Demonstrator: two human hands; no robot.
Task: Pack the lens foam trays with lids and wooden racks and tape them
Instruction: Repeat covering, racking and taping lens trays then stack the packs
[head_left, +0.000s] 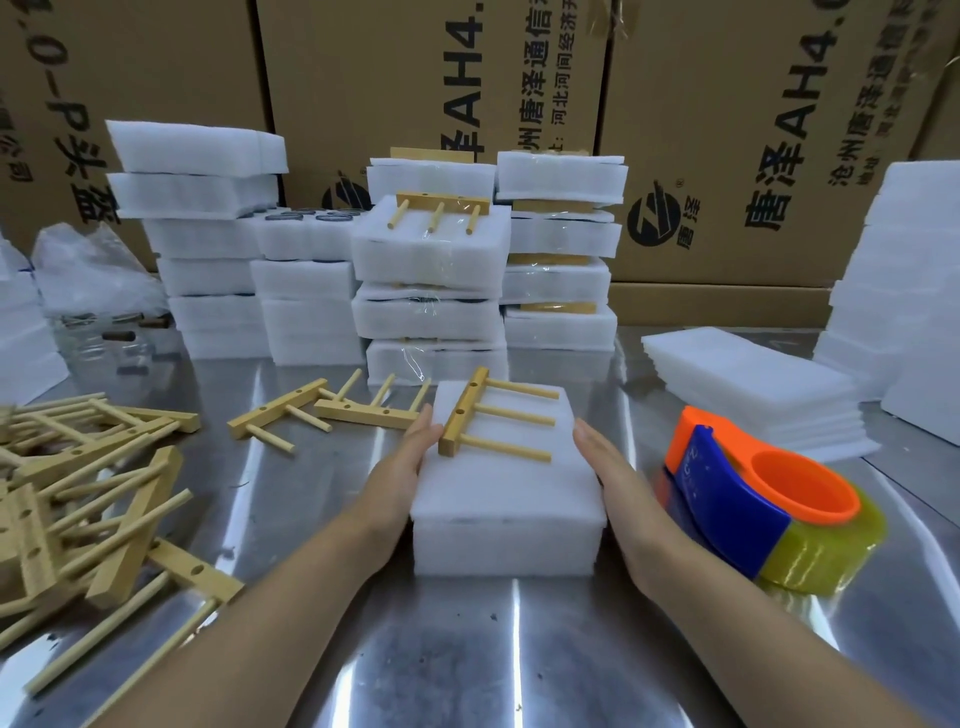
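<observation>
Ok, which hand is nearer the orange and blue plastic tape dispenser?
Right hand: it flanks the white foam stack beside the dispenser; the left hand is across the stack.

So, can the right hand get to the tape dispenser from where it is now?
Probably yes. The right hand lies flat against the right side of the foam tray, and the tape dispenser sits on the table just beside it, with nothing between them.

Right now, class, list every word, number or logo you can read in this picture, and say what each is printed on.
"唐泽AH4.": middle box, printed sideways, end cut off.
"唐泽AH4.": right box, likewise.
"沧州唐泽通": smaller line on the right box, rest blurred.
"河北河间经济": small line on the middle box.
"唐泽": beside the round logo, right box.
Left box: upside-down print, not readable.
Tape dispenser: white marks too small.
</observation>
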